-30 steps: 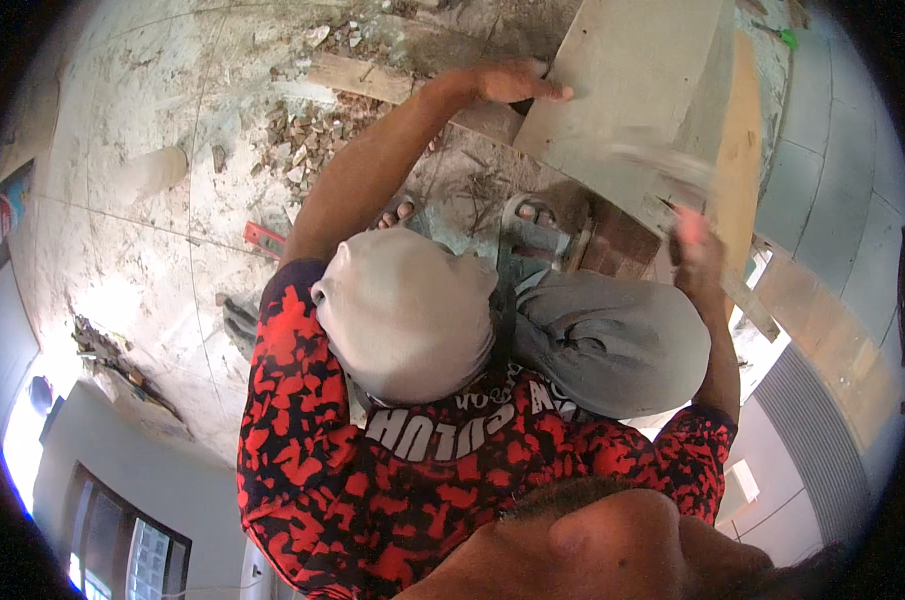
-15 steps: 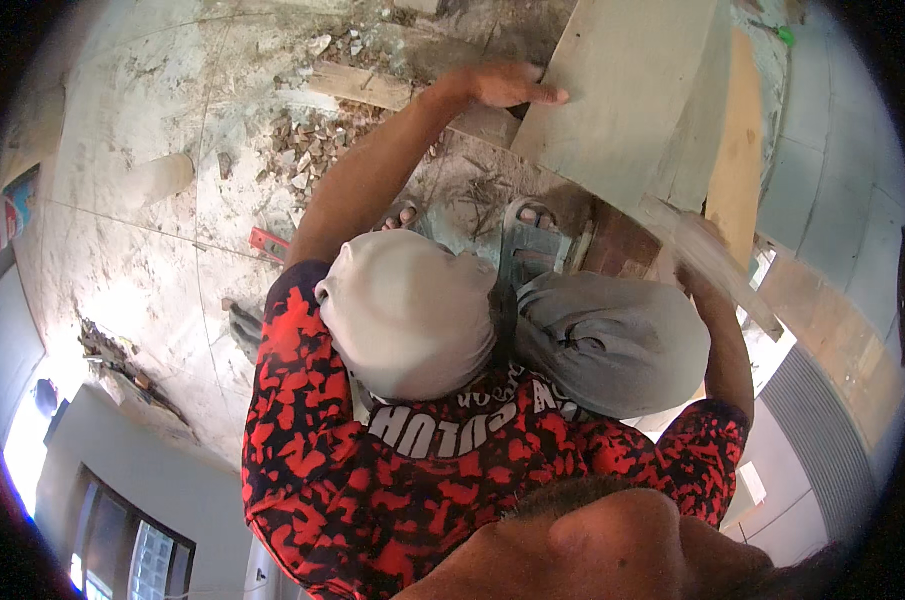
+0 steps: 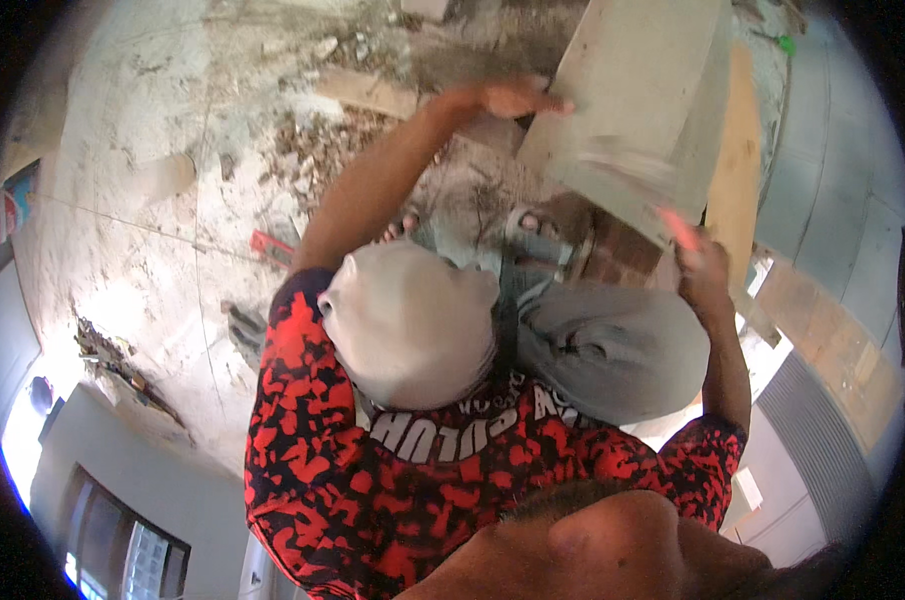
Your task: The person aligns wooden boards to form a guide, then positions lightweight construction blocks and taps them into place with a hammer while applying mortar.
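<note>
My left hand rests on the left edge of a pale board, fingers extended and thumb on its face. My right hand grips a red-handled tool at the board's lower right corner; its working end is smeared by motion, with a pale streak across the board. A narrower tan board lies along the right side. A dark brown wooden piece is beneath the board's near edge, beside my sandalled right foot.
Broken rubble and a loose plank lie at upper left, near a pale cylinder. A red level lies left of my left foot. Grey tiles run along the right, with a corrugated grey strip below.
My right hand and the red-handled tool swing in a blur across the board's corner, the red handle showing again now. My left hand stays on the edge, slightly lower in view.
</note>
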Demonstrator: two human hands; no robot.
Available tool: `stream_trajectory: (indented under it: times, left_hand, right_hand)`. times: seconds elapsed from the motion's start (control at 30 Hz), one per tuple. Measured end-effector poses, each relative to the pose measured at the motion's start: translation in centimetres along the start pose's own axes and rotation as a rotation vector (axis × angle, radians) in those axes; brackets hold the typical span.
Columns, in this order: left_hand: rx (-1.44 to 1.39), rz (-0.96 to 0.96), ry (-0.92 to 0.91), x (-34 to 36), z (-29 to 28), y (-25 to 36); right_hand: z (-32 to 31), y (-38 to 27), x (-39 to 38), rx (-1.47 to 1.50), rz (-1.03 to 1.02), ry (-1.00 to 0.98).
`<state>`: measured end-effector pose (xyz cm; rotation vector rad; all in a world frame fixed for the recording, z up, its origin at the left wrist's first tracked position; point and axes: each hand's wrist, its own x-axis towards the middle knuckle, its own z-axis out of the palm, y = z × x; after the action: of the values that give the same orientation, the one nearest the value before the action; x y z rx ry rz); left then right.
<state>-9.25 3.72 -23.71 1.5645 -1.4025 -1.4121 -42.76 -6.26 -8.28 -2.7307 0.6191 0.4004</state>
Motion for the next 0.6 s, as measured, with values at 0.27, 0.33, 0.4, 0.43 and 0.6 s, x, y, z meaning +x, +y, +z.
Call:
stream_trajectory:
  times: [0.27,0.33,0.4,0.43,0.6]
  left_hand:
    - [0.048,-0.062,-0.051,0.5,-0.2,0.1]
    - [-0.035,-0.082,-0.048,1.1,1.0,-1.9]
    - [0.025,-0.121,-0.001,0.0,1.4,-0.9]
    - [0.081,-0.129,0.031,0.1,0.7,0.1]
    - [0.130,-0.042,0.158,0.7,0.4,-0.9]
  right_hand:
    - [0.2,-1.1,2.0,0.066,0.176,-0.032]
    - [-1.3,-2.4,1.1,0.207,0.206,0.120]
    - [-2.0,2.0,-0.4,0.502,0.046,-0.117]
    - [-1.5,2.9,-0.2,0.461,0.011,-0.126]
    - [0.4,0.6,2.3,0.214,-0.061,0.036]
